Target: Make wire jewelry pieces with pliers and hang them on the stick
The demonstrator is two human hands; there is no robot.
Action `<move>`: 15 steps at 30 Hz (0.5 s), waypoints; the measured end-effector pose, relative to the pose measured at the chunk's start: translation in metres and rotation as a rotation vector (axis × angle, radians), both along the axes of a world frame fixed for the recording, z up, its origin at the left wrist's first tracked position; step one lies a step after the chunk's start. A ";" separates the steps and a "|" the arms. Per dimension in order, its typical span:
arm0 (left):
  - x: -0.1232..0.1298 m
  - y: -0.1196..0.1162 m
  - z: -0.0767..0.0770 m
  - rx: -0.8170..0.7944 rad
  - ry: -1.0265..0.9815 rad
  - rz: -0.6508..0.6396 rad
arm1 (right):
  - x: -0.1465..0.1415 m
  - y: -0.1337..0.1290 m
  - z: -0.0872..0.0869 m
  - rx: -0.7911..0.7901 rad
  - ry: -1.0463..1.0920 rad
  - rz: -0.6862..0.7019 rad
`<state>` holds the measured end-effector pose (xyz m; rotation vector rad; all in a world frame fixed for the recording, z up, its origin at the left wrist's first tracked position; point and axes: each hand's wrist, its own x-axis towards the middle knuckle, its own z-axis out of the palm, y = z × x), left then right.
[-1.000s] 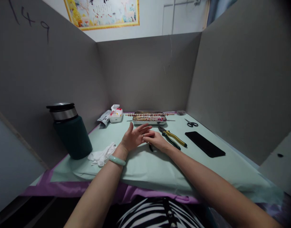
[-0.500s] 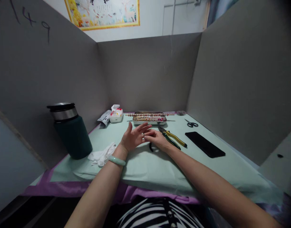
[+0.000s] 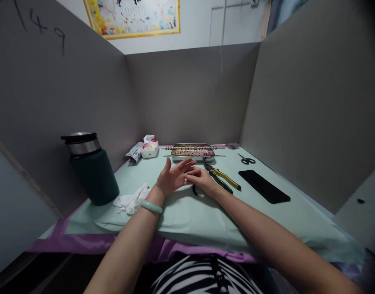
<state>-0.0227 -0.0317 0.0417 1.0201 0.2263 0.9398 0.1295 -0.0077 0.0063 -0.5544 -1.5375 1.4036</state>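
Observation:
My left hand (image 3: 174, 177) is palm up over the table, its fingers spread and the thumb pointing up; a pale green bangle (image 3: 151, 206) circles the wrist. My right hand (image 3: 202, 181) has its fingers closed at the fingertips of my left hand, and whatever they pinch is too small to name. Just below it lies a small dark curved thing (image 3: 195, 190), partly hidden. Pliers (image 3: 226, 179) with green and yellow handles rest to the right. Behind the hands stands a metal tray (image 3: 193, 158) of red and gold beads, with a beaded stick (image 3: 190, 148) across it.
A dark green bottle (image 3: 95, 175) stands at the left beside a crumpled white tissue (image 3: 132, 199). A tissue pack (image 3: 150, 148) and silvery packet (image 3: 135, 152) lie behind. To the right are scissors (image 3: 248, 161) and a black phone (image 3: 264, 186). Grey partitions (image 3: 190, 98) enclose the table.
Both hands have shifted very slightly to the right, staying together in nearly the same pose. The objects on the table have not moved.

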 end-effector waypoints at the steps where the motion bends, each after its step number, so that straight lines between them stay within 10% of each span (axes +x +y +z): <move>1: 0.000 0.000 0.000 0.003 -0.001 -0.002 | 0.001 0.001 -0.001 -0.002 0.002 -0.005; 15: -0.004 0.001 0.000 0.040 -0.025 0.003 | 0.016 0.008 0.003 0.012 0.024 -0.082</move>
